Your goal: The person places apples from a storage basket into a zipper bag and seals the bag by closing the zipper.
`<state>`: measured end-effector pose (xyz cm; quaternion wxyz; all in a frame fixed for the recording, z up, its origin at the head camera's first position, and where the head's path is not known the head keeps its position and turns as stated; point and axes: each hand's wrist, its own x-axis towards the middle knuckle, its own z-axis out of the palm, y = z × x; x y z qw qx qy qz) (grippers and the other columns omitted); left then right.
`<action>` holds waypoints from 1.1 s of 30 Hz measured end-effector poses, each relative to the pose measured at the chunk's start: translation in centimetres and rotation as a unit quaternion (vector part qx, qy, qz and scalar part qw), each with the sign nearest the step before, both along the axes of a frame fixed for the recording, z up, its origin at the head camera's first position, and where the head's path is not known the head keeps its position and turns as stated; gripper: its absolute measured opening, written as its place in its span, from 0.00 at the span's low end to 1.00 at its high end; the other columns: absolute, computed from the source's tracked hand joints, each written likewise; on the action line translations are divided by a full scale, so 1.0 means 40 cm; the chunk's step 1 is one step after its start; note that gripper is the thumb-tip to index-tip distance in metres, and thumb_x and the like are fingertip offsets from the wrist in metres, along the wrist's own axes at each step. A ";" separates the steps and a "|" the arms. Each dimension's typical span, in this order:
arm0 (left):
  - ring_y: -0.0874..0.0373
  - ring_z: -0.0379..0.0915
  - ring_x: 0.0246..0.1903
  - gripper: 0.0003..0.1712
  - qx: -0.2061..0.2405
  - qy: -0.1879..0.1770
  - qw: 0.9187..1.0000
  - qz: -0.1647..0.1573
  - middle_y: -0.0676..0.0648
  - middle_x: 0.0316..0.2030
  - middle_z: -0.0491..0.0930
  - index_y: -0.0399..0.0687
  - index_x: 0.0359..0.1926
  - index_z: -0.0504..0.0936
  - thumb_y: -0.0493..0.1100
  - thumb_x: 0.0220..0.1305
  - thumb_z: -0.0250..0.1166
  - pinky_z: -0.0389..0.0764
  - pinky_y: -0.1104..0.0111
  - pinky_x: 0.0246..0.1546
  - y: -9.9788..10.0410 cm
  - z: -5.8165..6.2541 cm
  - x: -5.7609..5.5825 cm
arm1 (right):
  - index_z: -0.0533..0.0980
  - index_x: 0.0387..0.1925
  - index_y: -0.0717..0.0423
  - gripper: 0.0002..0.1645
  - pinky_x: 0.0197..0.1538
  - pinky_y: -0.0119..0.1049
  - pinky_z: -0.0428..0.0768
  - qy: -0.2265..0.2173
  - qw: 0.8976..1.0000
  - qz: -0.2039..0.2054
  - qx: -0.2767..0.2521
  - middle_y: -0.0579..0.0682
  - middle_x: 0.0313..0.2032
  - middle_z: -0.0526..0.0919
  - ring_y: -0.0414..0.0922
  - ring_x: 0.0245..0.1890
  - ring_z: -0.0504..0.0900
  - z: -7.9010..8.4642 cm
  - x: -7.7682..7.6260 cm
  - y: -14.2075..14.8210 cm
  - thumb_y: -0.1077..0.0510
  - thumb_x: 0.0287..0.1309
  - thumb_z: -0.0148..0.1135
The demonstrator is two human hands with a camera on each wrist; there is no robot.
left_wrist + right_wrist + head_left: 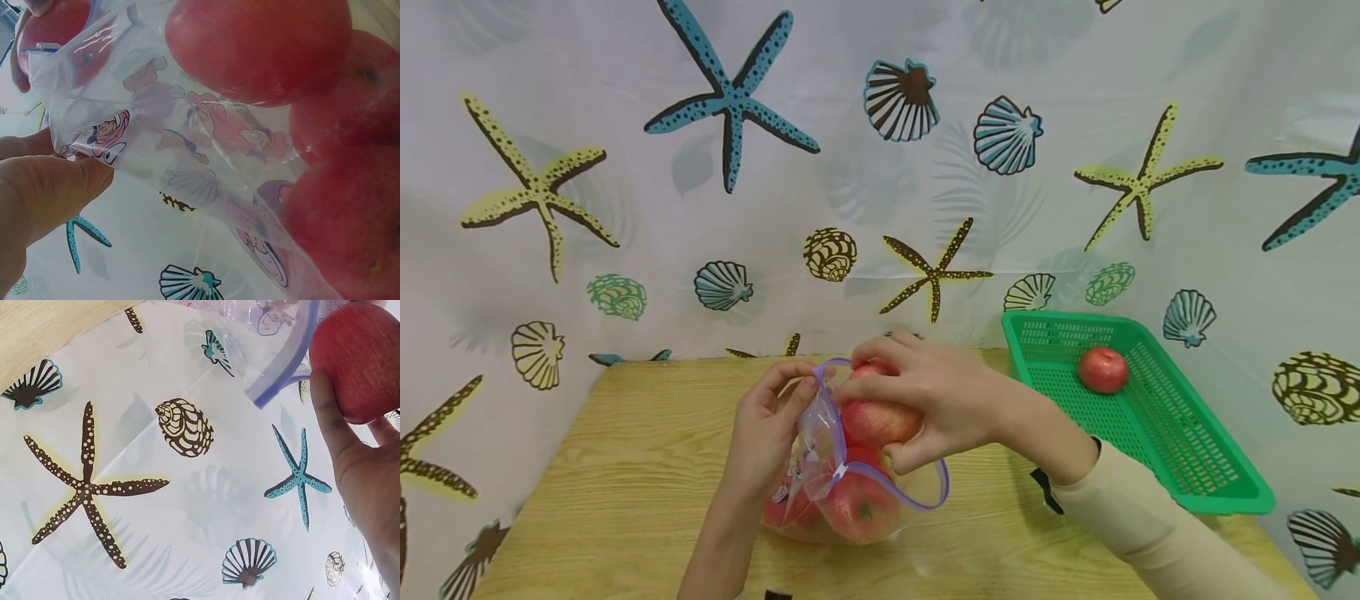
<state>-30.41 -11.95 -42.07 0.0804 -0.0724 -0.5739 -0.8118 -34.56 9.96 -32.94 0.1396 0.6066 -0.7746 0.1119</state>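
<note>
A clear zip bag (808, 475) with a purple rim and printed cartoon figures stands on the table, its mouth spread apart. Several red apples (861, 504) lie inside it, and they show through the plastic in the left wrist view (350, 219). My left hand (771, 421) pinches the bag's edge between thumb and fingers. Over the bag's mouth, my right hand (936, 396) grips another red apple (880, 421), fingers over its top and thumb below. In the right wrist view that apple (359, 362) is beside the purple rim.
At the right stands a green plastic basket (1210, 442) with slotted walls, and one red apple (1103, 370) lies in it. The wooden table (647, 467) meets a white curtain (850, 183) printed with starfish and shells at the back.
</note>
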 end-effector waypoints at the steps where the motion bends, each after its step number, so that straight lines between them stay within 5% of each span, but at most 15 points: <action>1: 0.54 0.80 0.54 0.04 0.001 0.001 1.000 0.000 0.49 0.47 0.81 0.48 0.44 0.79 0.36 0.71 0.60 0.83 0.68 0.51 0.000 0.000 0.000 | 0.75 0.59 0.35 0.38 0.40 0.31 0.79 -0.003 1.000 -0.004 0.005 0.47 0.56 0.73 0.42 0.51 0.71 -0.002 0.001 -0.002 0.41 0.40 0.71; 14: 0.60 0.81 0.47 0.08 0.046 0.005 0.999 0.019 0.51 0.45 0.82 0.50 0.40 0.79 0.35 0.73 0.56 0.84 0.71 0.48 -0.003 -0.002 -0.008 | 0.67 0.69 0.35 0.42 0.35 0.33 0.80 0.046 0.997 -0.043 0.035 0.46 0.68 0.68 0.45 0.56 0.71 -0.040 0.001 -0.012 0.42 0.51 0.68; 21: 0.65 0.77 0.42 0.08 0.073 -0.010 0.996 0.041 0.52 0.44 0.81 0.51 0.39 0.80 0.35 0.73 0.56 0.82 0.76 0.44 -0.008 -0.004 -0.013 | 0.67 0.69 0.40 0.37 0.45 0.37 0.82 0.023 0.999 -0.025 0.024 0.50 0.65 0.70 0.50 0.60 0.69 -0.044 -0.012 0.003 0.54 0.58 0.68; 33: 0.63 0.75 0.45 0.07 0.070 -0.009 0.997 0.045 0.51 0.46 0.78 0.50 0.39 0.80 0.36 0.73 0.56 0.82 0.75 0.45 -0.012 0.000 -0.010 | 0.74 0.61 0.45 0.26 0.49 0.36 0.83 -0.006 0.999 -0.043 0.017 0.46 0.58 0.76 0.46 0.60 0.71 -0.042 -0.026 0.060 0.55 0.61 0.67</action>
